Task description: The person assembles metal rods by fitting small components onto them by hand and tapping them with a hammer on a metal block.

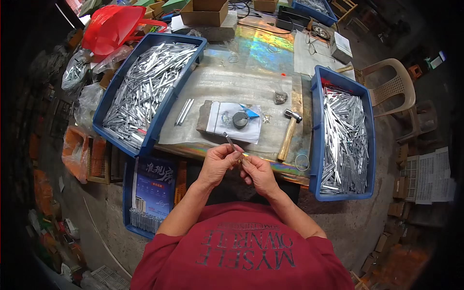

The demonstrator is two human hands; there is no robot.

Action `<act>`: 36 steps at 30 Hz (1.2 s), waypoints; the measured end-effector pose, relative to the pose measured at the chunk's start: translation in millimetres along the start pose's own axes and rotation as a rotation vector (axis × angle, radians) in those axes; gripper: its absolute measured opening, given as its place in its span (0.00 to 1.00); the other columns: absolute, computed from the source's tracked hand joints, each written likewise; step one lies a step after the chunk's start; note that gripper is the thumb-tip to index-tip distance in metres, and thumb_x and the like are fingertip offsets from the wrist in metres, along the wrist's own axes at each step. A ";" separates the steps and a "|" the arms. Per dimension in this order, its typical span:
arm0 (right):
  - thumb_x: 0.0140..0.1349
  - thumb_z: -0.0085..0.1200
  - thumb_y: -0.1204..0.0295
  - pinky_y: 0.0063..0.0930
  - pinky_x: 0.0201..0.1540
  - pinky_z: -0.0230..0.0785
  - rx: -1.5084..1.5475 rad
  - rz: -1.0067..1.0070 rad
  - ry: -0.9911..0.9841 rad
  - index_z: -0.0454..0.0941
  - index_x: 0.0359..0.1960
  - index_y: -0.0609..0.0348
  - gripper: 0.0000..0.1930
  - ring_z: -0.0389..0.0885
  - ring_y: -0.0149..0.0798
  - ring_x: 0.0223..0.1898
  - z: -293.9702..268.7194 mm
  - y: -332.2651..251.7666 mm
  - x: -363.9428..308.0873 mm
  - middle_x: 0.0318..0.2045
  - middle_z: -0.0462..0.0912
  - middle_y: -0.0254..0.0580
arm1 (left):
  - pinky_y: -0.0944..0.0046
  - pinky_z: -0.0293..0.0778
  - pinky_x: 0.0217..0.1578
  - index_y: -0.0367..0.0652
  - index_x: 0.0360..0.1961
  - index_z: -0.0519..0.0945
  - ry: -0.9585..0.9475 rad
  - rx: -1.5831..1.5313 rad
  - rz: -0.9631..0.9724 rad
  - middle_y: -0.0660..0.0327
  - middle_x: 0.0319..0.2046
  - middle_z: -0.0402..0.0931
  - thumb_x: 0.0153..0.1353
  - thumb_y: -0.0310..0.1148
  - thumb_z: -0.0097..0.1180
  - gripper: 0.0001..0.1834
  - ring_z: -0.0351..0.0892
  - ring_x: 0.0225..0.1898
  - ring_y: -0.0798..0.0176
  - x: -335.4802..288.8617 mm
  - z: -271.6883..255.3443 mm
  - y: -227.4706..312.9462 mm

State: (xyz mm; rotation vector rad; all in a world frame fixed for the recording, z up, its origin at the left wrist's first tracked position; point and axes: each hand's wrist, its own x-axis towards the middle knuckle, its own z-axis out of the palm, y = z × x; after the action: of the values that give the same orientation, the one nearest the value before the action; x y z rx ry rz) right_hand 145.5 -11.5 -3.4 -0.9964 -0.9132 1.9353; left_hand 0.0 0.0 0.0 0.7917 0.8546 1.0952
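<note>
My left hand (218, 164) pinches a slim grey metal strip (228, 139), its far end pointing up toward the work block. Close against it, my right hand (259, 172) is closed, with a tiny yellowish bit at its fingertips that is too small to name. Just beyond both hands lies a block topped with white paper (220, 120), bearing a dark round metal piece (240, 120) and a blue scrap (250, 112). Tiny brass-coloured bits (266, 118) are scattered beside the block. A hammer with a wooden handle (288, 137) rests to the right.
Blue bins full of metal strips flank the table, one left (153, 135) and one right (316, 179). Several loose strips (184, 112) lie left of the block. A stone-like lump (280, 98) sits near the hammer. Behind the right bin stands a beige plastic chair (394, 84).
</note>
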 end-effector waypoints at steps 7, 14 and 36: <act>0.54 0.44 0.71 0.19 0.19 0.60 -0.598 -0.292 0.526 0.72 0.27 0.63 0.08 0.68 0.28 0.16 -47.9 -19.1 28.7 0.16 0.71 0.36 | 0.82 0.60 0.14 0.40 0.26 0.71 0.094 0.001 0.025 0.62 0.20 0.73 0.52 0.32 0.50 0.06 0.67 0.16 0.77 2.2 -4.6 3.6; 0.49 0.44 0.74 0.38 0.32 0.63 -1.245 -0.559 0.584 0.71 0.24 0.63 0.05 0.71 0.51 0.29 -80.4 -29.4 78.9 0.24 0.73 0.52 | 0.82 0.60 0.13 0.40 0.27 0.70 0.100 -0.004 -0.008 0.61 0.20 0.73 0.52 0.33 0.50 0.07 0.67 0.16 0.77 1.3 -2.1 -0.4; 0.49 0.42 0.77 0.42 0.31 0.63 -1.320 -0.449 0.579 0.65 0.28 0.64 0.05 0.71 0.57 0.29 -79.4 -25.8 81.0 0.23 0.72 0.56 | 0.83 0.58 0.10 0.40 0.28 0.69 0.107 -0.053 -0.015 0.61 0.19 0.72 0.53 0.33 0.49 0.07 0.66 0.14 0.78 -0.7 -10.8 -7.3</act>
State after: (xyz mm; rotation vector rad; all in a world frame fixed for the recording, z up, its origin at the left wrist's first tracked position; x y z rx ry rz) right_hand 189.0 89.1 -42.5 -1.7021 -1.8505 0.4204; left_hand -6.7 -1.3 -11.2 0.6865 0.9166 1.1507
